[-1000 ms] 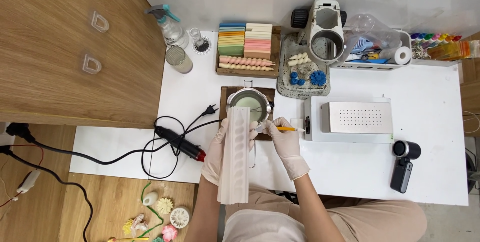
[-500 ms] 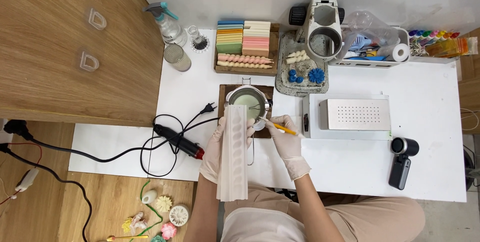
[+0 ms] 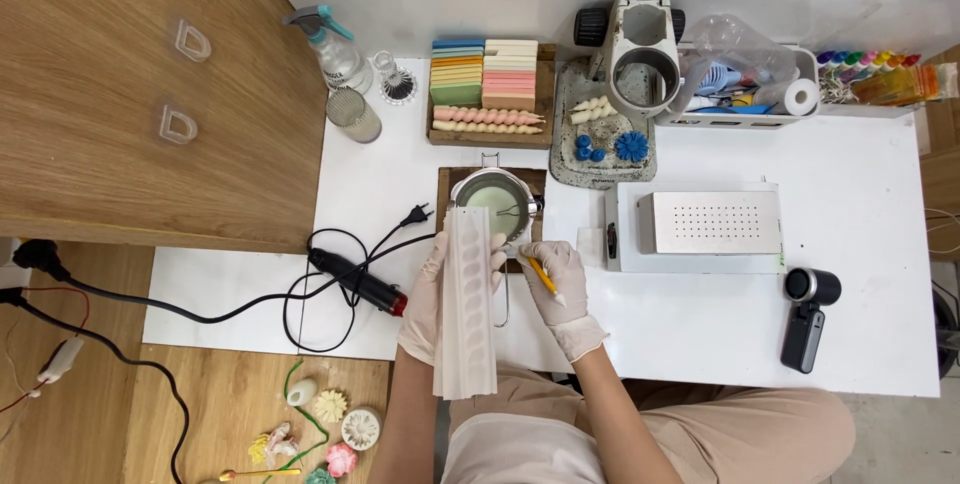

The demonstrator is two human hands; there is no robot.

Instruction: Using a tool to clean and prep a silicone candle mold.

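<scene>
My left hand (image 3: 425, 296), in a pale glove, holds a long whitish ribbed candle mould (image 3: 466, 304) upright in front of me. My right hand (image 3: 562, 279), also gloved, pinches a thin yellow stick (image 3: 540, 274) just right of the mould's upper end. Right behind both hands a small metal pot (image 3: 492, 199) of pale green wax sits on a dark square board, its wire handle reaching toward me.
A black heat tool (image 3: 358, 284) with a looping cord lies to the left. A perforated metal box (image 3: 712, 222) and a small black camera (image 3: 808, 306) are on the right. Coloured wax sheets, twisted candles (image 3: 488, 117), a spray bottle (image 3: 334, 52) and a white basket line the back.
My right hand has drawn the yellow stick back from the pot's rim toward the mould. The mould has stayed nearly still in my left hand.
</scene>
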